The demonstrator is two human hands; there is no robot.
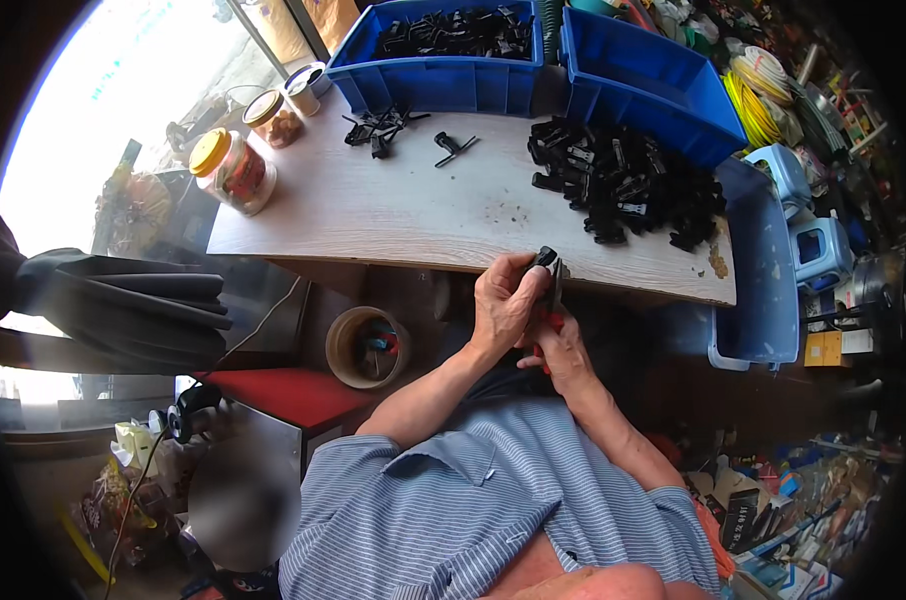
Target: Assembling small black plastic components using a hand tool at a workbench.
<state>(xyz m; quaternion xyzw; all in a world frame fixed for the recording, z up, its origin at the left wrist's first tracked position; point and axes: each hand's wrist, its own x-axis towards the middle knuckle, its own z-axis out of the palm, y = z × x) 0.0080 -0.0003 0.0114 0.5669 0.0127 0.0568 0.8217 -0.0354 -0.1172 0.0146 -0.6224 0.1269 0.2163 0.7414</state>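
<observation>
- A worker's left hand (503,300) pinches a small black clip (545,256) between thumb and fingers, just past the front edge of a pale tabletop (393,210).
- The right hand (563,352), nearer the body, is wrapped around red-handled pliers (555,323), their head beside the clip; whether the jaws bite it cannot be told.
- Beyond the grip to the right, a heap of black clips (623,185) spreads before a blue bin (638,108).
- Beyond it to the left lie a lone clip (447,143) and a small cluster (381,132).
- Below left of the grip stands a round bucket (339,349).
</observation>
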